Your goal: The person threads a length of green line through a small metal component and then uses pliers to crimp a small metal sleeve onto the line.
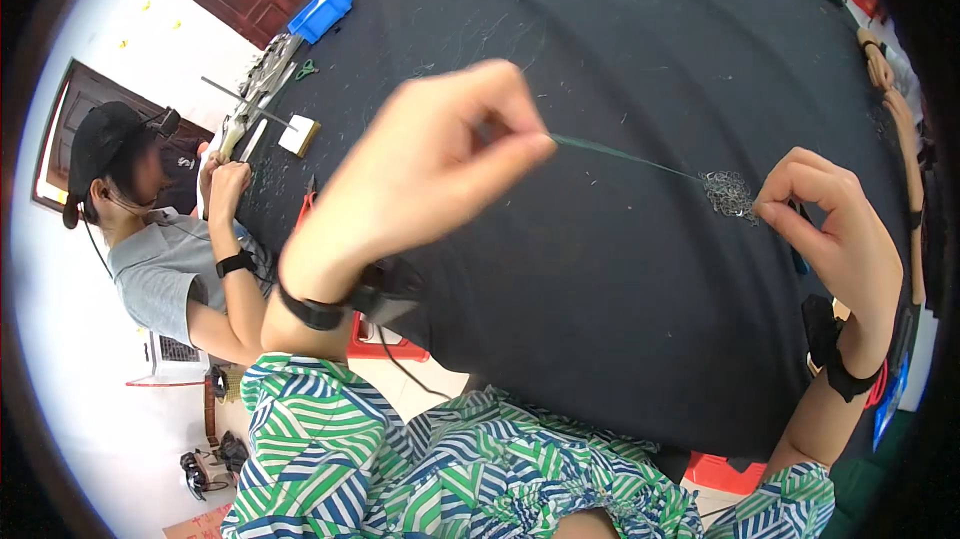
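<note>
Green thread (630,155) is stretching from the fingertips of the left hand (410,164) across to the right, where it is reaching a tangled heap of small metal wire pieces (727,195) just left of the right hand (840,214). The left hand, slightly blurred, is pinching the thread's end between its thumb and fingertips. The right hand's thumb and forefinger are sitting very close together at the heap's near side, with its other fingers bending; I cannot tell whether those tips are meeting or gripping a wire piece. The heap is showing against black cloth (600,329), which is spreading beneath and beyond both hands. Black straps are circling both wrists. To the left of the left hand, a white block (299,136) is standing beside a thin rod (222,89); farther beyond the hand, green scissors (306,69) are lying near a blue tray (322,16). Also left of the left hand, a co-worker (165,249) in a grey shirt and black cap is holding both hands close together.
</note>
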Tool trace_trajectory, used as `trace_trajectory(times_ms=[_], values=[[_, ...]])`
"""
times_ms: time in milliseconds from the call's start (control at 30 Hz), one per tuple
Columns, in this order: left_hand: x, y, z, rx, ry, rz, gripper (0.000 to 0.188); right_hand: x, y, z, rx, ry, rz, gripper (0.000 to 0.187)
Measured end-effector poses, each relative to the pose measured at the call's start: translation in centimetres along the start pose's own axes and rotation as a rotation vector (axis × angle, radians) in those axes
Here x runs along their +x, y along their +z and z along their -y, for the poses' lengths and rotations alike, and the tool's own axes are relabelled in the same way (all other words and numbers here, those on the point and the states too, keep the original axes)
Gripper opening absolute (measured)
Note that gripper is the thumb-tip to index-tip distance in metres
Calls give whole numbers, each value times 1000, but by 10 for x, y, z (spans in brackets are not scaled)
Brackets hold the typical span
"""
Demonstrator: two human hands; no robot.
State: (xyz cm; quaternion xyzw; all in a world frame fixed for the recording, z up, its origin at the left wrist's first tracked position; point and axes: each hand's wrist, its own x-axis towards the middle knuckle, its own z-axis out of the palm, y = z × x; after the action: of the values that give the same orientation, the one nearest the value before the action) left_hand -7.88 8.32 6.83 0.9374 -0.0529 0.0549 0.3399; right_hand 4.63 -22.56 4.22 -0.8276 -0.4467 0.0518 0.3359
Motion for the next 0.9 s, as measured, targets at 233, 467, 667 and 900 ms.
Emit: trace_trajectory(times_ms=[233, 467, 667, 900], values=[[16, -91, 92, 282, -195, -133, 18, 3, 6, 4, -34, 112, 116, 8], [24, -172, 231, 423, -367, -709, 27, 1, 8, -3, -30, 79, 140, 8], [-11, -144, 281, 648, -839, -257, 30, 3, 8, -13, -36, 71, 145, 9], [-31, -131, 279, 594, -1127, -177, 23, 1, 6, -11, -59, 90, 133, 9]])
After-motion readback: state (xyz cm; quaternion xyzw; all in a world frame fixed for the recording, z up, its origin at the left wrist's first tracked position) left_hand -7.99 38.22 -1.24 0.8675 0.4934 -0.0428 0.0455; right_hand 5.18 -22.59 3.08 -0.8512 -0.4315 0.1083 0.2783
